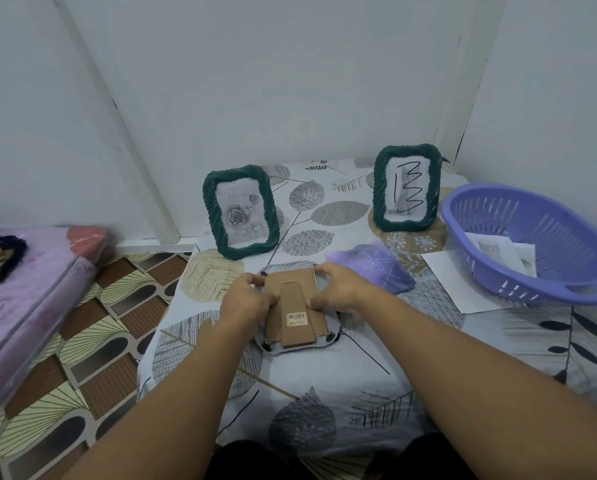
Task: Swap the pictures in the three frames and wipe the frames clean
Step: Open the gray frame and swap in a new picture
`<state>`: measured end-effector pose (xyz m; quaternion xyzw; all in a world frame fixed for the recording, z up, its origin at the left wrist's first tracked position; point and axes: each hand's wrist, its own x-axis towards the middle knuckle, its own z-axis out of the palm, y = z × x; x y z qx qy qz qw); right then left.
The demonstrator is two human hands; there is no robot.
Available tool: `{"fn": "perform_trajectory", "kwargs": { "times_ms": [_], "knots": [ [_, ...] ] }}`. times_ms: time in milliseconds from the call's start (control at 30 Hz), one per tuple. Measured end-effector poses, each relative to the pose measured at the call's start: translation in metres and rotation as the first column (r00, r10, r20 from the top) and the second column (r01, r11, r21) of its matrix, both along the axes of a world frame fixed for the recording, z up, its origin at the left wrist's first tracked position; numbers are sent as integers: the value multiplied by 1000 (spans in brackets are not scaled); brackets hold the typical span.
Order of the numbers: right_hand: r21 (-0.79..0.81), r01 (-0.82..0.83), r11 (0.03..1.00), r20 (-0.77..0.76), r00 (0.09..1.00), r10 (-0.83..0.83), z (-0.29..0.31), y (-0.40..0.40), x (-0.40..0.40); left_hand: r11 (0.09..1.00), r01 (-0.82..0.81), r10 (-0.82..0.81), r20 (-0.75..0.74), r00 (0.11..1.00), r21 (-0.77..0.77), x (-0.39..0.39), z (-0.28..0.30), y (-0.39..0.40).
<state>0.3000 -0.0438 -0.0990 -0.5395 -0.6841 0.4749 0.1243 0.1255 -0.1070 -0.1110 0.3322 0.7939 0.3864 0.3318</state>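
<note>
You have the third frame face down on the table, your left hand and right hand both gripping its cardboard back. Next, lift that back out gently to reach the picture.

A purple basket sits at right on a leaf-print tablecloth; a pink mattress lies at left.
</note>
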Motion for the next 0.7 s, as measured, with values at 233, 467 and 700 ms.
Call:
{"fn": "perform_trajectory", "kwargs": {
  "times_ms": [233,467,700],
  "knots": [
    [32,68,997,-38,997,-67,-6,-2,2,1000,7,-7,4,1000,6,0,0,-1],
    [44,50,998,-4,999,-49,-4,-1,2,999,35,-35,-44,998,9,0,1,-2],
    [57,49,997,17,999,-50,-6,-2,0,999,36,-35,-59,998,27,0,0,-3]
  ]
}}
